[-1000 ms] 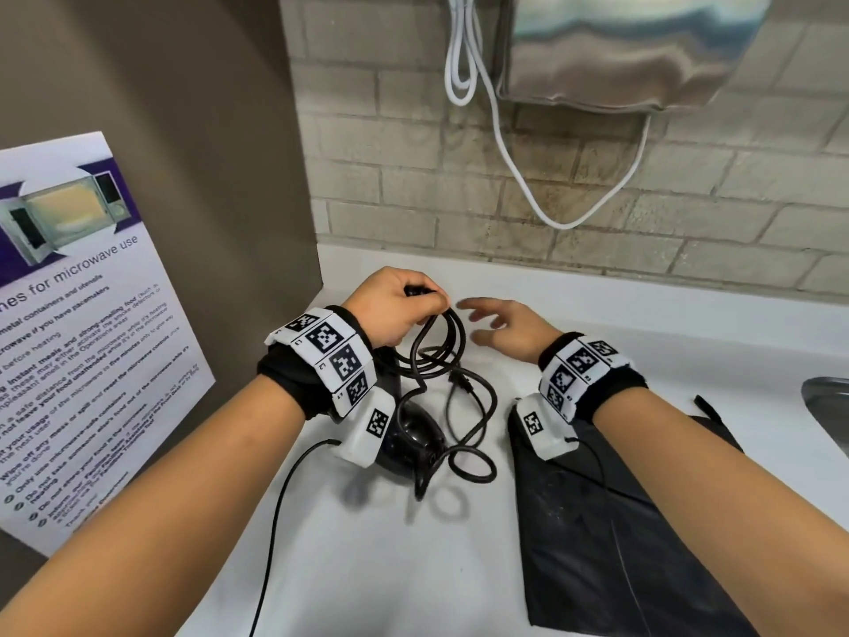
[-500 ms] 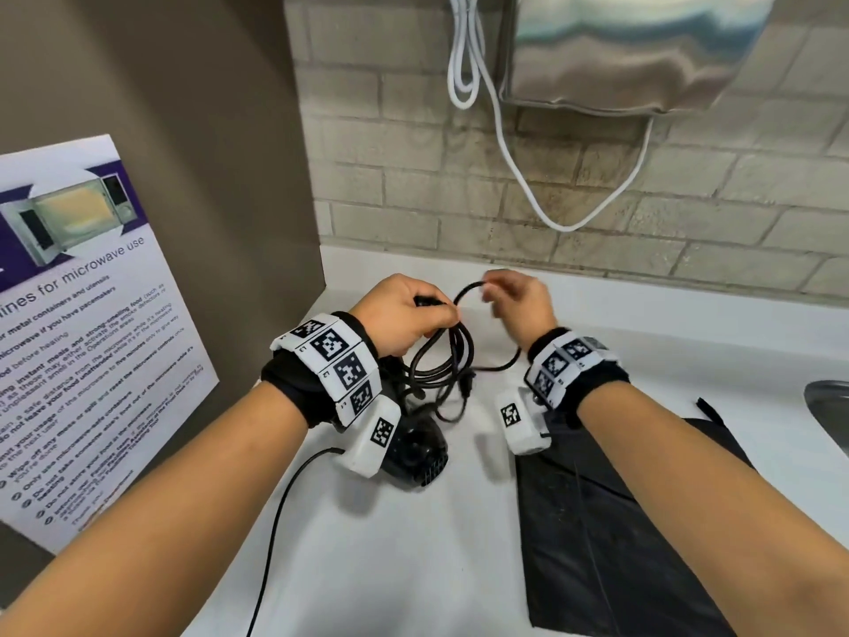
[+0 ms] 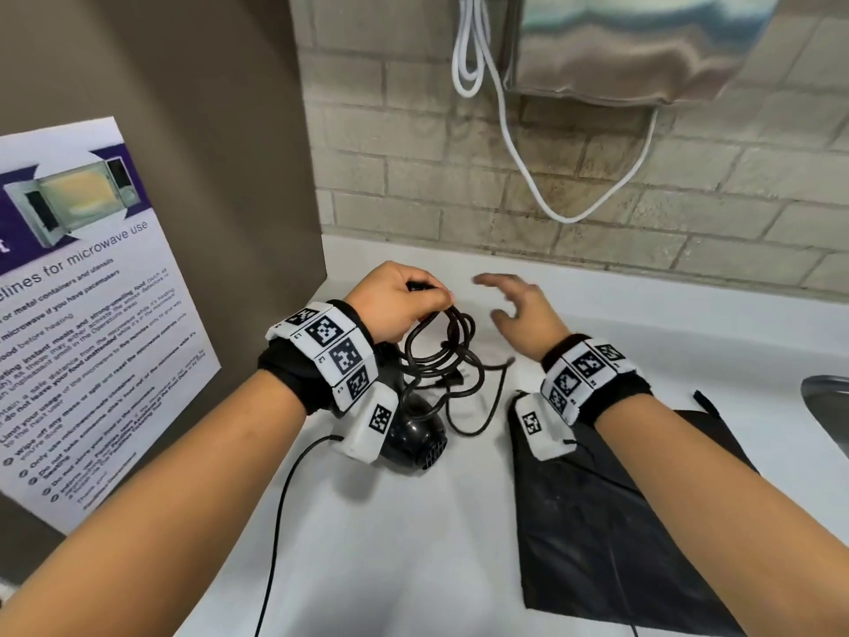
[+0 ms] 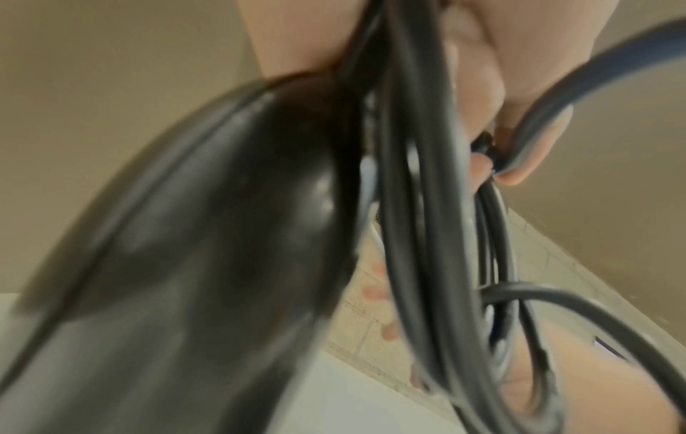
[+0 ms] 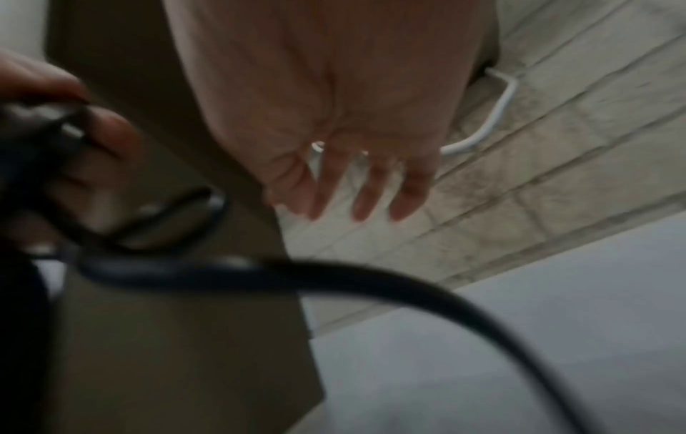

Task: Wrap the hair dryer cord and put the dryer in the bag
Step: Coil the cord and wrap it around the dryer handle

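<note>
A black hair dryer [image 3: 416,436] hangs below my left wrist, just above the white counter [image 3: 413,544], its handle and several loops of black cord [image 3: 443,356] gathered in my left hand [image 3: 397,301]. In the left wrist view the dryer body [image 4: 185,235] fills the left side and the cord loops [image 4: 419,205] pass under my curled fingers. My right hand [image 3: 514,305] hovers to the right of the loops, fingers spread and holding nothing, as the right wrist view shows [image 5: 352,164]. A flat black bag [image 3: 606,535] lies on the counter under my right forearm.
A brown partition with a microwave poster [image 3: 82,324] stands at the left. A brick wall [image 3: 597,200] with a metal dispenser [image 3: 643,43] and a white cable [image 3: 514,144] is behind. A sink edge [image 3: 827,406] shows at the right. A thin black wire [image 3: 285,521] runs from the left wrist camera.
My right hand has let go of the cord loop it pinched half a second ago and moved right, fingers opening. The left hand keeps holding the loops and dryer.
</note>
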Available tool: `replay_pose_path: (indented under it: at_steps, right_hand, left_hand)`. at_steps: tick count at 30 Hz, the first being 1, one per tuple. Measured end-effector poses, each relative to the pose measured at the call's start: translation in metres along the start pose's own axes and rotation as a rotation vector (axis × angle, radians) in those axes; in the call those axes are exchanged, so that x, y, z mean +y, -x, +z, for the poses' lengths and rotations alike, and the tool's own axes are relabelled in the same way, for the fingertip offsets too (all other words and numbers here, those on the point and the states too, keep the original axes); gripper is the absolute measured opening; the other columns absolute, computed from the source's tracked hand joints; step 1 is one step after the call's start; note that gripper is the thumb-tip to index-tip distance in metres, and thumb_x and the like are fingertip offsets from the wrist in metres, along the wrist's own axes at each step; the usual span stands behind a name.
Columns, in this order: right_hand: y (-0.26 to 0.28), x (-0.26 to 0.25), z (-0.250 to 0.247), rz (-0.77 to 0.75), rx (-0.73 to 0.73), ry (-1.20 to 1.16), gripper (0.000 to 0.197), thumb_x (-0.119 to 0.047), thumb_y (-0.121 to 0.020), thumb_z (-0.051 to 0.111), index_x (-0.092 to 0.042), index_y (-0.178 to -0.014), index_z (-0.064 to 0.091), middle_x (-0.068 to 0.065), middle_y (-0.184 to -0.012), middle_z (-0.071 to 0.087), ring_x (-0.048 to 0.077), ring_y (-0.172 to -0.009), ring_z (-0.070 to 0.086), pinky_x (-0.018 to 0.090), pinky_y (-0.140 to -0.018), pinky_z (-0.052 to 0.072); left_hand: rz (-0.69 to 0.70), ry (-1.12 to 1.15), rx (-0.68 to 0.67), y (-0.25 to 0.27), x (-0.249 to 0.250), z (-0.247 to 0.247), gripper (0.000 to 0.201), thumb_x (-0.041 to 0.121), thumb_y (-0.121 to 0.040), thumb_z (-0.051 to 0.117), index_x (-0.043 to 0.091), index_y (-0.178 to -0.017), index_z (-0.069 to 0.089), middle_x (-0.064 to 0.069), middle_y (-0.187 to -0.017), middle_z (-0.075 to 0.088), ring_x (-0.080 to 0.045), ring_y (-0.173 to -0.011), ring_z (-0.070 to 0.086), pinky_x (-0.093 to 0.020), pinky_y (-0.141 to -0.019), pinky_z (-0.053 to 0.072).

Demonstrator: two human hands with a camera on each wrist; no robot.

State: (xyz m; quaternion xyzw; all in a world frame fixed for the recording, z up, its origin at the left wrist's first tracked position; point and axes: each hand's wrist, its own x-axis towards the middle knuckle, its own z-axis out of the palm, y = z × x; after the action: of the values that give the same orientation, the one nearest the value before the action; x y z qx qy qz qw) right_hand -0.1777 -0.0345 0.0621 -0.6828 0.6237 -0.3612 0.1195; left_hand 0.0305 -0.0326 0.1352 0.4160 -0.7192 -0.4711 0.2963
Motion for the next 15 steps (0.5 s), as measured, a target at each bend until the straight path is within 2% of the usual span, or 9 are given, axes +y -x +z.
replay_pose_path:
  at_steps: [2,3,5,6,8,10,12,13,15]
  right_hand:
    - [0.005,-0.027,0.005,-0.186,-0.254,-0.161,0.059,0.017,-0.077,0.047,-0.014,-0.126,0.053,-0.001,-0.127,0.052,0.013,-0.119,0.047,0.023,-0.104,0.037]
    - [0.009,-0.036,0.007,-0.220,-0.398,-0.235,0.056,0.016,-0.078,0.049,-0.016,-0.124,0.055,-0.003,-0.126,0.052,0.012,-0.117,0.048,0.024,-0.104,0.037]
    - [0.015,-0.046,0.005,-0.111,-0.613,-0.348,0.045,0.011,-0.084,0.050,-0.023,-0.113,0.059,-0.002,-0.121,0.056,0.009,-0.108,0.053,0.025,-0.101,0.040]
    - [0.016,-0.047,0.003,-0.056,-0.665,-0.350,0.041,0.009,-0.087,0.050,-0.024,-0.109,0.059,-0.001,-0.116,0.059,0.007,-0.103,0.055,0.023,-0.097,0.042]
    - [0.019,-0.047,0.001,-0.016,-0.671,-0.262,0.029,0.004,-0.090,0.050,-0.017,-0.109,0.060,-0.005,-0.100,0.061,-0.003,-0.088,0.057,0.013,-0.089,0.043]
    - [0.018,-0.047,0.003,0.029,-0.628,-0.244,0.024,0.001,-0.092,0.048,-0.006,-0.111,0.061,-0.007,-0.089,0.060,-0.012,-0.072,0.055,0.006,-0.078,0.043]
    - [0.015,-0.046,0.006,0.076,-0.499,-0.272,0.020,-0.002,-0.093,0.047,0.000,-0.107,0.062,-0.005,-0.082,0.060,-0.008,-0.069,0.055,0.007,-0.072,0.044]
    - [0.012,-0.045,0.006,0.086,-0.405,-0.279,0.020,-0.002,-0.093,0.047,0.001,-0.105,0.063,-0.002,-0.082,0.061,-0.002,-0.070,0.056,0.009,-0.071,0.043]
    - [0.001,-0.041,0.006,0.093,-0.217,-0.206,0.021,-0.002,-0.093,0.048,0.002,-0.104,0.065,0.003,-0.085,0.062,0.007,-0.076,0.056,0.018,-0.078,0.042]
  left_hand:
    - [0.017,-0.005,0.000,-0.002,0.001,0.002,0.013,0.010,-0.087,0.059,0.011,-0.076,0.065,0.010,-0.035,0.045,-0.004,-0.027,0.032,-0.013,-0.032,0.026]
    - [0.034,-0.017,0.009,-0.002,0.002,0.003,0.011,0.009,-0.087,0.059,0.010,-0.078,0.065,0.010,-0.039,0.050,-0.002,-0.031,0.040,-0.013,-0.035,0.032]
    - [0.060,-0.046,0.025,-0.004,0.002,0.003,0.010,0.010,-0.087,0.060,0.011,-0.078,0.066,0.005,-0.054,0.058,0.001,-0.043,0.048,-0.006,-0.046,0.038]
    - [0.065,-0.049,0.031,-0.004,0.002,0.003,0.011,0.011,-0.087,0.061,0.012,-0.077,0.066,0.002,-0.057,0.058,0.001,-0.044,0.048,-0.006,-0.046,0.037]
    - [0.058,-0.029,0.043,-0.003,0.002,0.002,0.012,0.010,-0.087,0.061,0.011,-0.076,0.065,0.004,-0.051,0.054,0.001,-0.038,0.044,-0.007,-0.041,0.035]
    - [0.044,-0.038,0.042,-0.003,0.002,0.001,0.011,0.011,-0.086,0.061,0.010,-0.076,0.066,0.000,-0.052,0.051,-0.001,-0.034,0.041,-0.008,-0.039,0.033]
    - [0.037,-0.078,0.029,-0.002,0.004,0.002,0.011,0.014,-0.086,0.061,0.006,-0.082,0.068,-0.001,-0.052,0.050,-0.002,-0.031,0.037,-0.009,-0.036,0.030]
    - [0.039,-0.106,0.028,-0.002,0.005,0.003,0.011,0.015,-0.086,0.062,0.006,-0.085,0.069,0.003,-0.048,0.049,-0.003,-0.029,0.036,-0.010,-0.034,0.029]
    - [0.039,-0.141,0.024,-0.003,0.006,0.003,0.013,0.015,-0.085,0.062,0.006,-0.088,0.070,0.008,-0.044,0.049,-0.002,-0.029,0.036,-0.009,-0.033,0.029]
